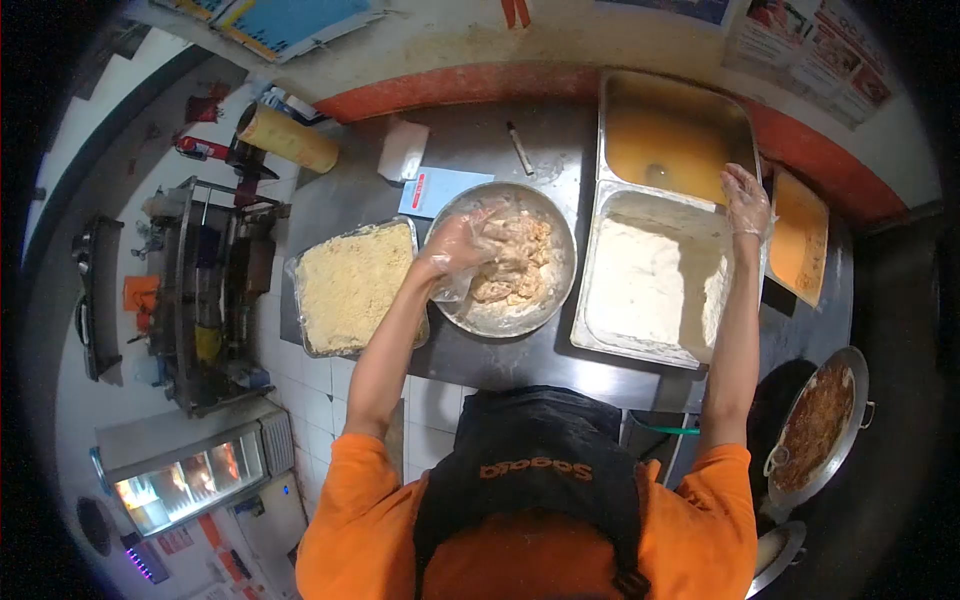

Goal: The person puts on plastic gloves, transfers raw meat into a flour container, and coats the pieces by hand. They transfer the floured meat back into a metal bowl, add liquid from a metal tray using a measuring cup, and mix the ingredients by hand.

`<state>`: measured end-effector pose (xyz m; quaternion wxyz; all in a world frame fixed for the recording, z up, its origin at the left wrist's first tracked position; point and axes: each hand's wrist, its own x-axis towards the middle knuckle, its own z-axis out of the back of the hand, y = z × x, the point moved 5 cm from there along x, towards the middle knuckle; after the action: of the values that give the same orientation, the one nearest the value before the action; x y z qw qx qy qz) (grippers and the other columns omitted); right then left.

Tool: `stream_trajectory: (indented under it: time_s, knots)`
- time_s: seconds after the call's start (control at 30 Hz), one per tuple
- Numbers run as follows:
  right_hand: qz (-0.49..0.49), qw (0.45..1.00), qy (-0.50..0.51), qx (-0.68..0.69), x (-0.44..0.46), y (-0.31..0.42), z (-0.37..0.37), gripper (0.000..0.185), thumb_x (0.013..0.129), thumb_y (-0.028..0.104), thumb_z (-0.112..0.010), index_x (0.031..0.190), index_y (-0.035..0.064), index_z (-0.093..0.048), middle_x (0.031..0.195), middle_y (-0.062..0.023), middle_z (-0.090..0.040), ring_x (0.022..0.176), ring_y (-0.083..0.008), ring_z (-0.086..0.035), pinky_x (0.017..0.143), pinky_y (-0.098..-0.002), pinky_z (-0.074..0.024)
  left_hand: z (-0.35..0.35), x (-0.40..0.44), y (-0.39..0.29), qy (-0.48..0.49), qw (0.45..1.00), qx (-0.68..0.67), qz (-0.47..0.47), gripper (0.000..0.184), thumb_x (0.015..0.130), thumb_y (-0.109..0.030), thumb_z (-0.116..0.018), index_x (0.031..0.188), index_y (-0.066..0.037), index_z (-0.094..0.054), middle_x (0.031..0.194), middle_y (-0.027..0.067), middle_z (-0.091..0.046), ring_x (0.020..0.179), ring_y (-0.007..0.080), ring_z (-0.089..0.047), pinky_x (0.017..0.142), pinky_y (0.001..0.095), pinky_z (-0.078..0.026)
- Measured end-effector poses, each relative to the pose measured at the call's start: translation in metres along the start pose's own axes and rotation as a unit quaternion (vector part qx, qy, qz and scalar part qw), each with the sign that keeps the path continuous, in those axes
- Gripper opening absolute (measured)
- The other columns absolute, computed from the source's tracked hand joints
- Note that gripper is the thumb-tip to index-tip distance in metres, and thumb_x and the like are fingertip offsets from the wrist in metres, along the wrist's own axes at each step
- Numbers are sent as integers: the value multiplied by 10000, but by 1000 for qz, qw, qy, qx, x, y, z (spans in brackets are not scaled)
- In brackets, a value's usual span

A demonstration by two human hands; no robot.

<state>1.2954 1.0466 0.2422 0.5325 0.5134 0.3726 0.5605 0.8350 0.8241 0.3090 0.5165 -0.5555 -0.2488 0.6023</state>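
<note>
My left hand (462, 246), in a clear plastic glove, reaches into a round metal bowl (447, 312). Its fingers are against the battered pieces (515, 255) there, and I cannot make out whether they grip any. My right hand (746, 203), also gloved, is over the right edge of the metal tray of orange liquid (680, 130); its fingers look apart and hold nothing visible. Nearer to me stands a deep metal tray of white flour (640, 275), partly in my right arm's shadow. Left of the bowl is a tray of pale yellow crumbs (352, 285).
Behind the bowl lie a blue booklet (445, 190), a marker (520, 148) and a white block (403, 150). A yellowish roll (290, 137) is at the back left. An orange-coloured tray (798, 235) is at the right, with a large pan (818, 425) nearer to me.
</note>
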Motion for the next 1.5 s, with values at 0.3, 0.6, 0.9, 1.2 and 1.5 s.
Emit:
stream_trajectory:
  time_s: [0.3, 0.6, 0.9, 1.2, 1.5]
  knots:
    - [-7, 995, -18, -94, -1, 7, 2, 255, 908, 190, -727, 1133, 70, -724, 1103, -62, -735, 986, -139, -690, 856, -272, -531, -93, 55, 64, -60, 764, 640, -54, 798, 813, -257, -635, 1545, -214, -321, 1529, 174, -429, 1372, 413, -439, 1106, 542, -369]
    - [5, 995, -28, -90, -1, 4, 3, 288, 916, 186, -713, 1170, 49, -703, 1115, -69, -732, 1023, -146, -686, 898, -272, -521, -32, 40, 9, -73, 913, 402, 7, 479, 797, -170, -685, 1263, -76, -628, 1088, 198, -704, 973, 364, -689, 923, 465, -535]
    - [21, 993, -26, -114, -3, 22, -2, 248, 917, 160, -700, 1135, 43, -709, 1088, -83, -737, 988, -132, -691, 892, -265, -525, 20, -32, 9, -19, 985, 131, -113, 816, 725, -178, -830, 1461, -120, -483, 1440, 182, -530, 1276, 274, -563, 1099, 378, -430]
    - [-18, 995, -42, -92, -7, 27, 0, 275, 899, 199, -735, 1127, 45, -725, 1081, -84, -737, 1006, -154, -684, 904, -282, -527, -5, 0, 69, -123, 928, 349, 34, 1187, 693, -357, -890, 1519, 91, -165, 1456, 295, -445, 1330, 411, -476, 1129, 447, -390]
    - [-5, 995, -46, -83, -7, 18, -1, 292, 905, 232, -732, 1142, 61, -725, 1137, -71, -730, 1057, -163, -673, 949, -290, -508, -26, 26, 96, -200, 918, 298, 169, 793, 623, -213, -838, 1295, 57, -514, 1139, 311, -654, 1073, 421, -652, 959, 437, -508]
